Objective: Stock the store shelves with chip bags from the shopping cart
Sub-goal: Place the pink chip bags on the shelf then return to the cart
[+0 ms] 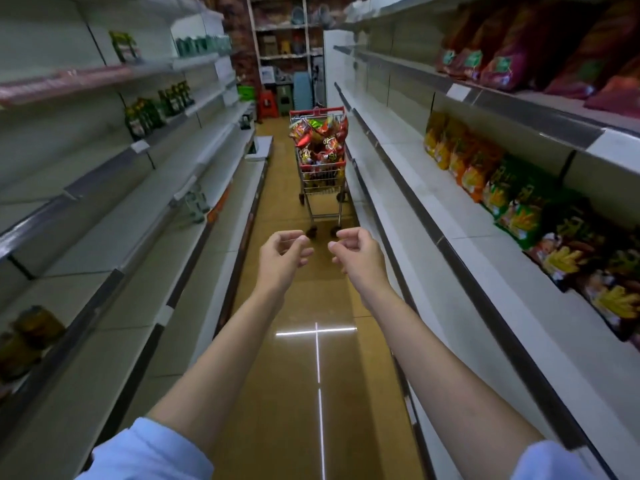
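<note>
Shelves (433, 216) are seen on both sides of the aisle, chip bags (485, 168) being lined along the right. The cart (320, 171) (heaped with more bags) is parked well ahead. The left hand (282, 256) and right hand (356, 252) are held out, loosely curled, nothing gripped.

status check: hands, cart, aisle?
Left hand and right hand empty, fingers loosely curled. Shopping cart ahead, piled with chip bags, out of reach. Aisle floor between looks unobstructed.
</note>
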A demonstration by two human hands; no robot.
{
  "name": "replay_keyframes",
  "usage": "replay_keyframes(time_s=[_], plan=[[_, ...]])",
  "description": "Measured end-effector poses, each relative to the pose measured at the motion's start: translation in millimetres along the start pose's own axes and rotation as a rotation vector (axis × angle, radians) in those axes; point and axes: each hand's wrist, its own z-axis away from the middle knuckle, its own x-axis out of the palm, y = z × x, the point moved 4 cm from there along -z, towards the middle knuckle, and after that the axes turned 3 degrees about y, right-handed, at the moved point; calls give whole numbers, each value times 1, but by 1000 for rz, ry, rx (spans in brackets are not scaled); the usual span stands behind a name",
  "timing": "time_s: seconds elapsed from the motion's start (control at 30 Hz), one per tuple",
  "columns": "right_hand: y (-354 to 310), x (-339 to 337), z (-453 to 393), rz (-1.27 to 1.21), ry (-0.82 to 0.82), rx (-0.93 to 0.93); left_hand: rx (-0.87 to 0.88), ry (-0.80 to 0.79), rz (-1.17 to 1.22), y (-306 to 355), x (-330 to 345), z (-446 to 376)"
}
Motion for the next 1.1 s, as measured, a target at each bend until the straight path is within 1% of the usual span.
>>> replay_keyframes(time_s=[0.2,0.33,0.5,0.63,0.73,0.93,1.1], plan=[[6,25,-87,21,-2,-4,-34,16,42,-21,15,-89],[15,44,-152,37,33,-9,-12,-26,61,-34,26,-162],[13,85,-251,19,86,-8,51,-63,82,-36,23,-277],[11,125,-329,6,108,3,51,-63,71,-34,12,-374],[14,149,-377,0,116,6,57,-86,51,-39,12,-428],[41,176,-466,-11,107,69,42,-142,14,-67,33,-519],[75,184,-548,-1,92,110,5,-139,-13,-98,63,-592]])
